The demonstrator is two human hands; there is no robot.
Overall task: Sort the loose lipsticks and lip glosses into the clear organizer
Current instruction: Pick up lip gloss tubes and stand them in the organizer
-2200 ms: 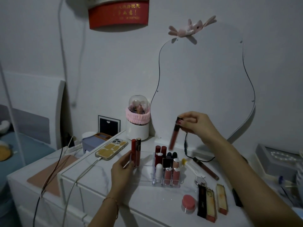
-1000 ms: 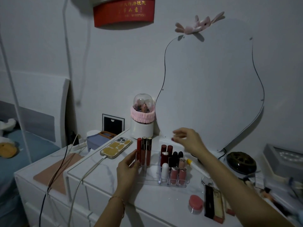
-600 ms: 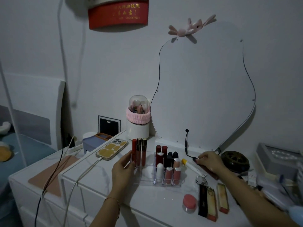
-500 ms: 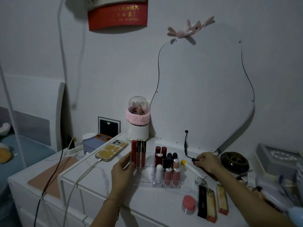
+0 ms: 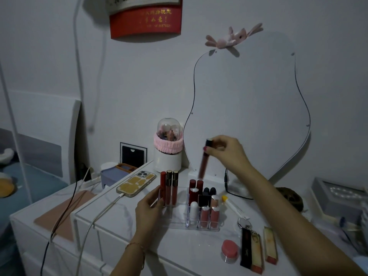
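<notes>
Half a second ago the right hand (image 5: 225,151) lay low on the desktop at about 3 o'clock of the clear organizer (image 5: 191,218); now it is raised above the organizer's back row, pinching a dark red lip gloss tube (image 5: 204,163) by its black cap so the tube hangs down, slightly tilted, its foot just over the two red lipsticks (image 5: 196,186) at the organizer's 12 o'clock edge. The left hand (image 5: 149,206) holds the organizer's 9 o'clock wall, fingers curled against it beside the three tall glosses (image 5: 169,188) standing there.

As I judge it, the tilted tube may catch a standing cap on its way down and topple neighbours, since the right-hand cells look crowded; a grip on the cap alone could also let the tube swing or pull loose.

Loose pieces remain at 4 to 5 o'clock: a pink jar (image 5: 230,251), a black stick with keyring (image 5: 246,248) and two slim amber-sided tubes (image 5: 269,248). A charging phone (image 5: 136,185) lies at 10 o'clock on the white dresser top (image 5: 189,253). Behind stand a domed brush holder (image 5: 168,150) and a wavy mirror (image 5: 245,108); a bed lies far left in the dim room.
</notes>
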